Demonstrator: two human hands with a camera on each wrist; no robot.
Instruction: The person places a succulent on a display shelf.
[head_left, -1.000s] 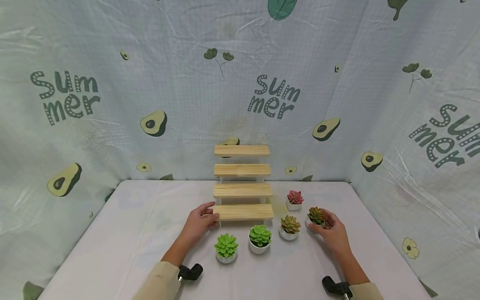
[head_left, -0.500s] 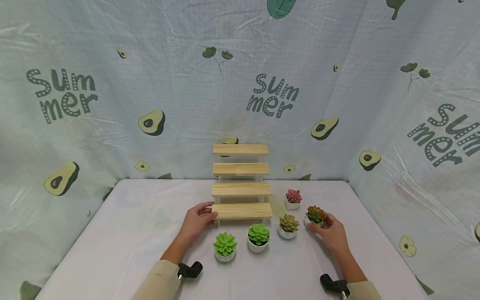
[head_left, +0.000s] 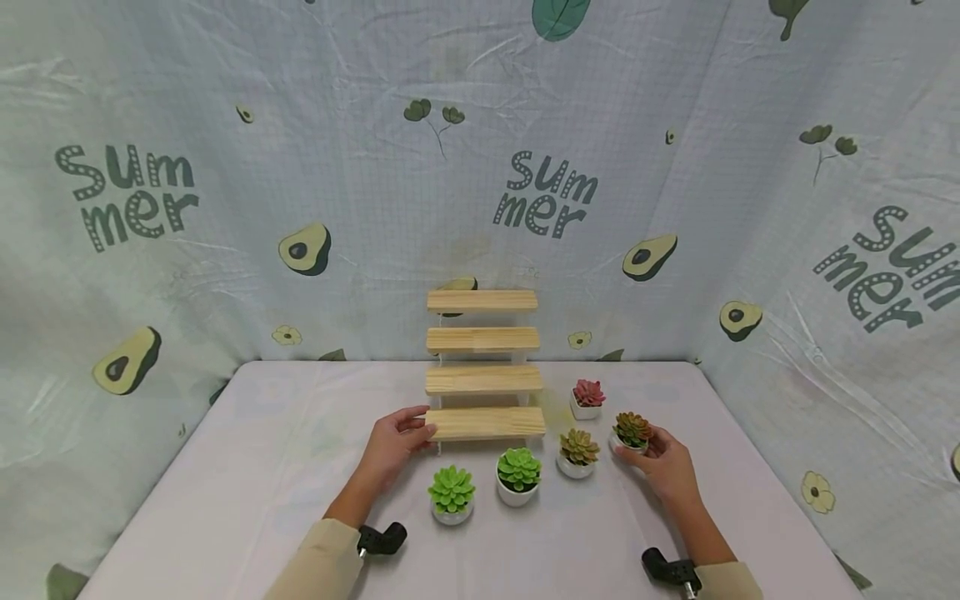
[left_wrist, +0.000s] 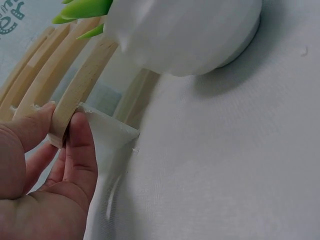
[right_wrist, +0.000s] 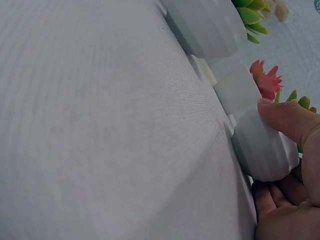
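Observation:
A tiered wooden shelf stand point(head_left: 484, 380) stands at the table's back middle. My left hand point(head_left: 393, 446) pinches the left end of its lowest board point(left_wrist: 75, 90) between thumb and fingers, as the left wrist view shows. On the right, my right hand point(head_left: 666, 467) grips a potted succulent with red-tipped green leaves point(head_left: 632, 428) by its white pot point(right_wrist: 262, 142), which rests on the table. Beside it stand a yellowish-brown succulent point(head_left: 578, 450) in a round white pot and a red succulent point(head_left: 588, 395) in a square white pot.
Two bright green succulents in white pots, a left one point(head_left: 452, 492) and a right one point(head_left: 518, 472), stand before the shelf. The table point(head_left: 210, 517) has a white cover. A printed curtain point(head_left: 390, 200) rises behind and at both sides.
The whole view shifts very slightly. Both hands keep their places on the shelf board and the pot, and no plant has moved.

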